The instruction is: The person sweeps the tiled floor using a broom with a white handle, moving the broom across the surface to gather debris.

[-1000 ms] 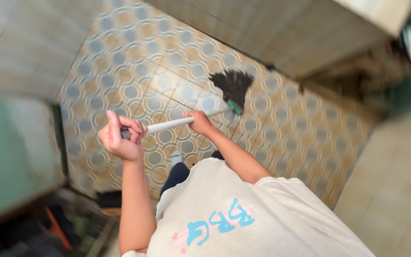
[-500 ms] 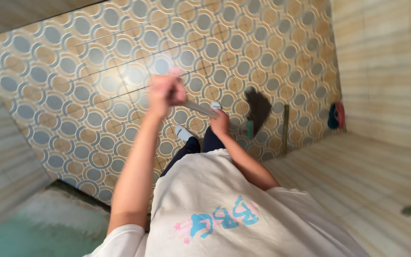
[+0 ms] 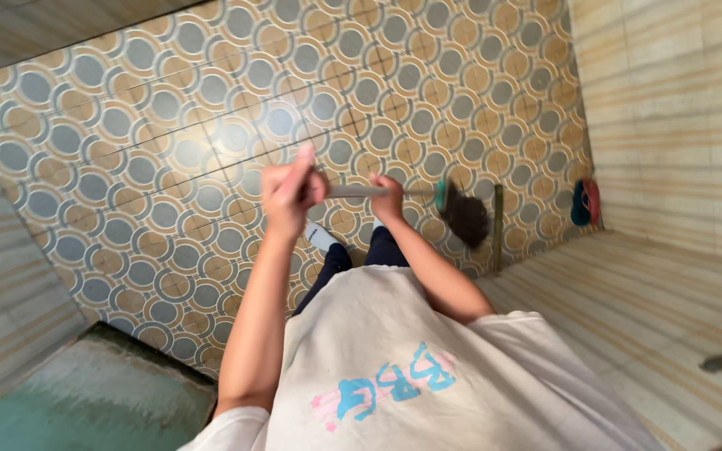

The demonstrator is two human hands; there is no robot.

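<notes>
Both hands, left hand (image 3: 290,190) and right hand (image 3: 388,199), clench the broom (image 3: 415,197); its shaft runs sideways, bristles right of the fingers, near the wall (image 3: 670,117).

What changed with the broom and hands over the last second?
The broom head swung from the open floor to the person's right, toward the wall, now pointing right. The view turned with it. Both the left hand and the right hand kept their grip on the handle, left at the end, right nearer the bristles.

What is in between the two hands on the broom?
Only a short bare stretch of the broom's pale handle runs between the left hand and the right hand. The head view shows it, with patterned floor tiles behind.
</notes>
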